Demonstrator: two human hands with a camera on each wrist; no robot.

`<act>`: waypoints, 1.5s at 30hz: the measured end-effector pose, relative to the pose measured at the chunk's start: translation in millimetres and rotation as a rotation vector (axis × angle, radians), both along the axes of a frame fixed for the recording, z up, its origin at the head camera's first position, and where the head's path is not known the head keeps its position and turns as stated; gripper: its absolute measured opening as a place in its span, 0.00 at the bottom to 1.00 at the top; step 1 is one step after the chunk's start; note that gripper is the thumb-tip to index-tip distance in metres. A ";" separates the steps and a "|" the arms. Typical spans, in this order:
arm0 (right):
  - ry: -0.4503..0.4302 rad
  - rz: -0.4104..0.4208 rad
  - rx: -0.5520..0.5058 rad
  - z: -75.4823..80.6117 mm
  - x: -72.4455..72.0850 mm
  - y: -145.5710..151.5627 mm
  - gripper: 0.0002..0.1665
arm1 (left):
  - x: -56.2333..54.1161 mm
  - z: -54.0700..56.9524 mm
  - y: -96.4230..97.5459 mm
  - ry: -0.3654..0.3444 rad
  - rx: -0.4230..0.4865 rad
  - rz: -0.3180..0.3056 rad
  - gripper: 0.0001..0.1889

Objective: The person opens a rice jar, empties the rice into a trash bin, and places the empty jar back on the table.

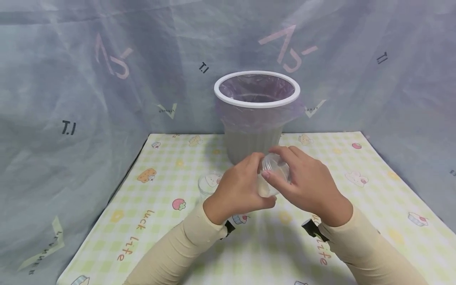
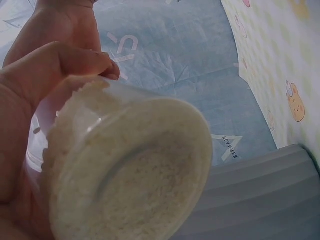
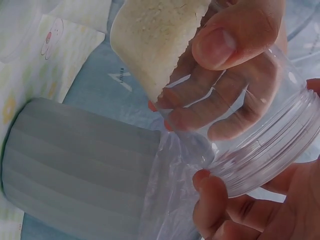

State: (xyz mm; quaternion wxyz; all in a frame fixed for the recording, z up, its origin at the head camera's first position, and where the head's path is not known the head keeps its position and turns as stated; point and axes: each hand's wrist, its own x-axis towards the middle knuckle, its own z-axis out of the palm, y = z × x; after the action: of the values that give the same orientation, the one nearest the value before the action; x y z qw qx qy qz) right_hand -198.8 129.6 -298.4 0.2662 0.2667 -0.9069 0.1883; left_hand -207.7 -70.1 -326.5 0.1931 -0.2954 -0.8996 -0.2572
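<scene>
Clear jar (image 1: 278, 168): held between both hands above the tablecloth (image 1: 374, 206), in front of the bin (image 1: 249, 140); tilted, its base swung toward the left wrist camera.
Pale grains (image 2: 150, 175): rice-like, heaped at the jar's base and sloping along one wall; the part nearer the ribbed end (image 3: 272, 145) is see-through.
Ribbed end: ringed with ridges; whether this is a lid or a threaded neck, I cannot tell.
Left hand (image 1: 235, 186): wrapped round the jar's body, thumb on one side; its fingers show through the clear wall, slightly parted.
Right hand (image 1: 308, 182): curled about the ribbed end, fingers bent over it, thumb laid across the jar.
Second clear container (image 1: 204, 190): on the cloth just left of the left hand, partly hidden behind it; a printed drawing shows through.
Bin: grey, upright, near the cloth's far edge, with a white ring (image 1: 257, 105) on top and a thin purplish liner (image 1: 256, 118) folded down outside.
Tablecloth: pale green check with cakes, strawberries and "luck life".
Cream sleeves (image 1: 178, 253): reach both wrists, a dark piece (image 1: 313, 229) beside each cuff.
Curtain (image 1: 171, 59): grey-blue with printed letters, behind and at both sides.
</scene>
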 end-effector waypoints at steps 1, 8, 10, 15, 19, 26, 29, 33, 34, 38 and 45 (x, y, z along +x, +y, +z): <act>0.002 0.003 -0.001 -0.4 0.2 -0.2 0.30 | 0.5 -0.2 0.0 0.003 -0.001 0.003 0.47; 0.060 0.030 -0.010 -4.0 -1.1 -0.4 0.28 | 3.9 -0.3 0.0 0.008 -0.001 0.012 0.47; 0.071 0.033 -0.011 -4.6 -1.4 -0.5 0.28 | 4.3 -0.4 -0.2 0.018 0.000 0.007 0.47; 0.080 0.039 -0.009 -3.3 -2.4 -1.4 0.28 | 3.1 -0.3 -0.7 0.058 0.005 0.000 0.48; 0.071 0.027 0.001 -3.9 -0.5 -1.1 0.28 | 3.7 -2.3 0.3 0.058 0.011 0.001 0.48; 0.001 -0.027 0.020 -1.2 3.8 -1.6 0.30 | 4.1 -3.2 1.4 0.073 -0.017 0.011 0.48; -0.047 -0.053 0.024 0.9 4.1 -2.9 0.32 | 2.9 -3.4 1.3 0.115 -0.041 0.020 0.47; -0.117 -0.073 0.018 1.1 4.7 -3.3 0.35 | 2.3 -4.4 2.6 0.160 -0.050 0.023 0.47; -0.128 -0.074 0.016 0.8 4.9 -3.2 0.36 | 2.0 -4.8 3.0 0.168 -0.049 0.022 0.47; -0.120 -0.063 0.009 -0.6 4.6 -2.7 0.34 | 1.7 -5.2 4.0 0.184 -0.045 0.017 0.46; -0.016 -0.012 -0.001 -1.9 0.7 -3.0 0.30 | 3.3 -0.9 1.5 0.108 -0.026 0.014 0.48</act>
State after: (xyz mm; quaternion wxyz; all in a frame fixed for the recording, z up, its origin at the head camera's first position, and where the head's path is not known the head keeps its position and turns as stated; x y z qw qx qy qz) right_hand -198.1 126.6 -300.2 0.2601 0.2594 -0.9106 0.1893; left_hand -204.4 -68.7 -327.4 0.2391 -0.3052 -0.8932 -0.2279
